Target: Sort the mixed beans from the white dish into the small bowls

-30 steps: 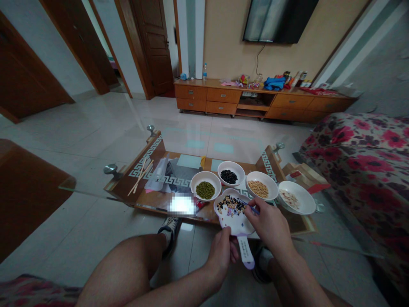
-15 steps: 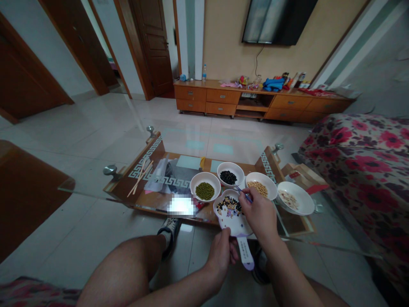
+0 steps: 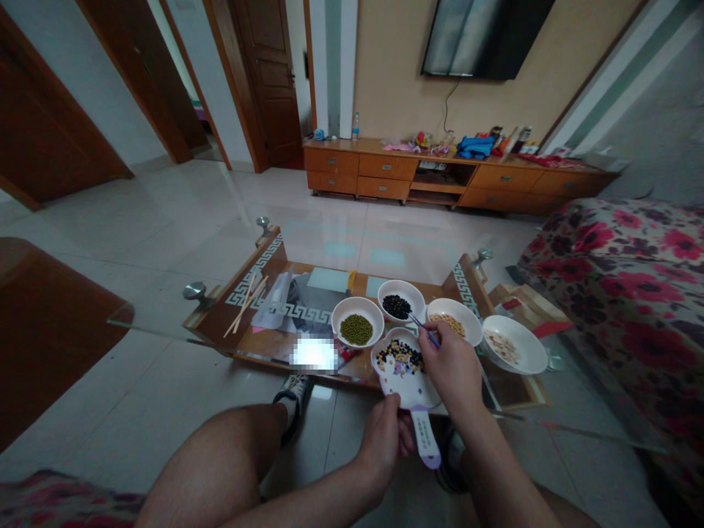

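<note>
My right hand [image 3: 454, 370] pinches thin blue tweezers [image 3: 418, 323]. Their tips are at the near rim of a white bowl [image 3: 413, 295] of black beans [image 3: 396, 306]. Below that hand lies a white shallow dish [image 3: 404, 389] with a lilac-edged handle [image 3: 426, 438], holding mixed black, tan and pale beans. My left hand [image 3: 379, 444] is closed on the dish's near edge beside the handle, thumb on top. Around the dish stand a bowl [image 3: 357, 306] of green beans, a bowl [image 3: 465, 319] of tan beans and a bowl [image 3: 531, 353] with pale pieces.
Everything stands on a glass-topped table [image 3: 159, 326]. Wooden chopsticks [image 3: 245, 308] and papers [image 3: 272, 304] show on the left, a brown paper bag [image 3: 528, 308] on the right. Beyond are a TV cabinet [image 3: 385, 167] and a flowered sofa [image 3: 632, 242].
The whole view has shifted slightly, so everything appears a little further right. Both hands keep their grips, and the tweezers stay near the black-bean bowl.
</note>
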A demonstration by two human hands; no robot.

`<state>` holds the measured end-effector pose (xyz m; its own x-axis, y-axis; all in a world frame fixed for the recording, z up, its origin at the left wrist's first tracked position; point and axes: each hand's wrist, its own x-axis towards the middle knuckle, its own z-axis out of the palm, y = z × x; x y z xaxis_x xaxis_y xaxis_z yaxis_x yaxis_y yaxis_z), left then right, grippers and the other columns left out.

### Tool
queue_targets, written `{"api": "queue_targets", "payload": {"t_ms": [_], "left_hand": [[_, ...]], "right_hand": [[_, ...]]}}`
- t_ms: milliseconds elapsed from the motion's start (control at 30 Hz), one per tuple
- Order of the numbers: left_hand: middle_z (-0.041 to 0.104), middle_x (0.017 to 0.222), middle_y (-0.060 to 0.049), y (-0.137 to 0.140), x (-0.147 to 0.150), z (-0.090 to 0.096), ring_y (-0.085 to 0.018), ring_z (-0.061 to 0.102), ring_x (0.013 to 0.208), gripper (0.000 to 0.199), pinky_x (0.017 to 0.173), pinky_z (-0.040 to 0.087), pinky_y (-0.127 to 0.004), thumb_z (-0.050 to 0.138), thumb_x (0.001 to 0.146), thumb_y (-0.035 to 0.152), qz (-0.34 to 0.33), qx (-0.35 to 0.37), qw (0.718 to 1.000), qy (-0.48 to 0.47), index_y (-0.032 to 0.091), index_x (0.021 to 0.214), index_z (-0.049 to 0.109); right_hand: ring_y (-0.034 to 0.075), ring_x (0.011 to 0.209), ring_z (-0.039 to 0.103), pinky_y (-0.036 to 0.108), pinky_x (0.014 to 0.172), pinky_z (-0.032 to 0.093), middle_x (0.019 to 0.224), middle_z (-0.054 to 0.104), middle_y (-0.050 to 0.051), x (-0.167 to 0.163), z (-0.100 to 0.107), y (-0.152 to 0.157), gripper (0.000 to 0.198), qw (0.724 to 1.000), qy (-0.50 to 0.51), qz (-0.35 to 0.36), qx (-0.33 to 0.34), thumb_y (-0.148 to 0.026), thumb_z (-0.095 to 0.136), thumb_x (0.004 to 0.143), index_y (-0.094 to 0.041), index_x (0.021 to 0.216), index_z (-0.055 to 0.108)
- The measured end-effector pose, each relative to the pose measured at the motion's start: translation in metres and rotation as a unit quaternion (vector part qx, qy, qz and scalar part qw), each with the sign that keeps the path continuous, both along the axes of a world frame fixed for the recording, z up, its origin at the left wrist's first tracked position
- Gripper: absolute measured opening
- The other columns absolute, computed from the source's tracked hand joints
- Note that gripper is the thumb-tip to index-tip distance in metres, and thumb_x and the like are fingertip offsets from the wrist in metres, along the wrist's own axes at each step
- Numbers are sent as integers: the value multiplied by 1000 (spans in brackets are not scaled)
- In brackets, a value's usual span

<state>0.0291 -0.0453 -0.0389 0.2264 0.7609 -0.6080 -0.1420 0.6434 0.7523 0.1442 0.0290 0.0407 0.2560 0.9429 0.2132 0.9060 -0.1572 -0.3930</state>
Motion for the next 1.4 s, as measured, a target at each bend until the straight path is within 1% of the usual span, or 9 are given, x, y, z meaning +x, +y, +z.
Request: {"api": "queue_targets", "payload": {"t_ms": [100,367,533,600,767,867,1167,1400], "left_hand": [[47,43,-1,0,0,0,-13,41,41,61,48,30,-27,29,76,73,-6,-3,1000,4,20,60,53],[48,44,-1,0,0,1,-13,41,41,62,48,31,-27,30,74,74,-3,2,1000,1,19,62,54],[47,44,-1,0,0,2,-12,41,41,61,47,30,-26,30,73,73,1,5,1000,-3,18,61,54],[47,44,-1,0,0,2,-12,41,41,61,47,30,-26,31,73,73,2,8,1000,-8,18,61,55],[47,44,-1,1,1,0,-11,41,40,61,47,31,-27,30,73,73,3,5,1000,2,18,60,55],[49,45,-2,1,0,0,-12,42,41,63,47,31,-27,29,71,75,-3,6,1000,5,18,59,55],[47,44,0,1,1,-4,-12,42,40,64,47,31,-26,31,70,77,0,4,1000,3,18,63,55],[48,44,-1,1,1,-3,-11,41,40,64,46,30,-26,31,70,77,1,5,1000,1,18,63,55]], "right_hand": [[18,70,65,26,62,36,79,71,5,2,0,-4,25,1000,2,5,-1,-40,48,89,-22,94,66],[17,66,64,24,58,34,72,69,2,8,3,-16,22,999,1,22,-44,-40,50,87,-25,89,66],[16,64,61,24,59,34,71,68,2,14,3,-21,22,993,-5,91,-80,-39,49,86,-23,87,64],[16,65,61,24,60,34,72,68,3,16,1,-23,22,990,-15,106,-94,-38,48,87,-22,86,62],[16,68,62,24,60,31,74,68,3,18,-1,-25,20,985,-37,102,-135,-37,49,86,-22,86,62],[17,70,63,25,61,31,76,68,3,19,-1,-25,20,983,-39,105,-148,-37,48,86,-22,87,62],[18,73,64,25,59,28,77,69,4,17,-3,-24,19,982,-63,86,-158,-36,50,86,-22,87,63],[17,69,63,25,57,26,75,69,2,16,-5,-25,17,982,-66,89,-156,-35,51,86,-23,87,63]]}}
